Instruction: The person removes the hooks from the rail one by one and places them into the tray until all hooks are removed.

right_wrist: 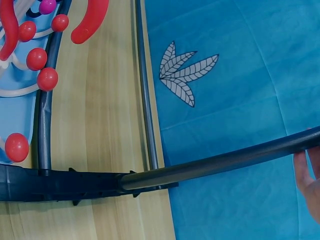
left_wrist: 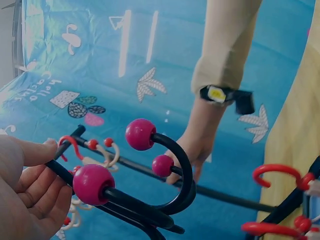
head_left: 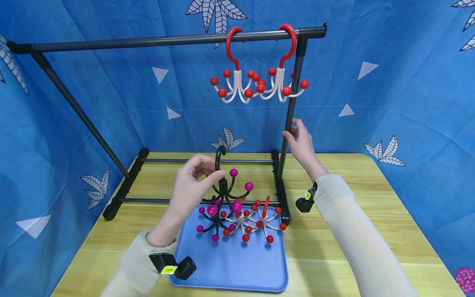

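My left hand (head_left: 194,181) pinches the curved neck of a black multi-hook hanger (head_left: 223,187) with magenta ball tips. It holds the hanger upright over the far part of the blue tray; in the left wrist view, its hooks (left_wrist: 185,175) spread out beyond the fingers. My right hand (head_left: 302,142) grips the right post (head_left: 290,111) of a black garment rack, thumb at the near side and fingers behind. Two white hangers with red hooks, one left (head_left: 237,82) and one right (head_left: 280,82), hang near the right end of the top bar (head_left: 148,41).
On the blue tray (head_left: 230,264) lie another black hanger (head_left: 216,222) with magenta balls and two white-and-red hangers (head_left: 264,222). The rack's feet (head_left: 124,185) and low crossbars stand on the wooden table (head_left: 352,198). A blue patterned cloth (head_left: 371,82) hangs behind.
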`<state>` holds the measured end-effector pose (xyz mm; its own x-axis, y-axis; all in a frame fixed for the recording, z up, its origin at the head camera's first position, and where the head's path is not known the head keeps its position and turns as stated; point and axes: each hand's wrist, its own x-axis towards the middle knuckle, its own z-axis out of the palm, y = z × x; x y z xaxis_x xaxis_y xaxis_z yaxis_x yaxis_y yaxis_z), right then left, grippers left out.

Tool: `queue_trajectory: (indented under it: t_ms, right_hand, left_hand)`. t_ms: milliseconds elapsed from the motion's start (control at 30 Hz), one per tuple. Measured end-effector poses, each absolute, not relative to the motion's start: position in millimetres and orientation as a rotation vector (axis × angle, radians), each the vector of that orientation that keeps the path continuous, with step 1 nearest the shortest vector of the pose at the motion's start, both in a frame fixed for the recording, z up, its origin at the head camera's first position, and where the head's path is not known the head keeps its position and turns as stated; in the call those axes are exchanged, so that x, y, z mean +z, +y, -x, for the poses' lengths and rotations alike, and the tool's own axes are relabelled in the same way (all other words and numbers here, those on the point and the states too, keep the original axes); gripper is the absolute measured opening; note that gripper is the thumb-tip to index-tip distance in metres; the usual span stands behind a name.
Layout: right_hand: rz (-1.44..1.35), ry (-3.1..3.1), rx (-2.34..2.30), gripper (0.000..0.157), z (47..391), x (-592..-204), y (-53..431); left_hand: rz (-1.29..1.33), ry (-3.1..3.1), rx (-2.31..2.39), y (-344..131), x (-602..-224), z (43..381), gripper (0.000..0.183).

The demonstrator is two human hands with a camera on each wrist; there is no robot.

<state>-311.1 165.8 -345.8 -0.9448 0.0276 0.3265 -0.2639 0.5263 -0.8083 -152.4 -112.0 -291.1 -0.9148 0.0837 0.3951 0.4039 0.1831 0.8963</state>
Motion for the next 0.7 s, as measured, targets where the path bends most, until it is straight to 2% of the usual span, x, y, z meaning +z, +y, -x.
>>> queue_trajectory:
  t_ms: [367,700]
  right_hand:
    - [-0.188,-2.486,1.388,0.037,311.5,-345.8,165.6]
    - [-0.188,-2.487,1.386,0.037,311.6,-345.5,166.1]
  left_hand:
    - [0.464,-2.290,-1.900,-95.8,-320.8,135.5,0.015]
    - [0.568,-2.398,-1.917,-84.9,-340.1,124.3,0.016]
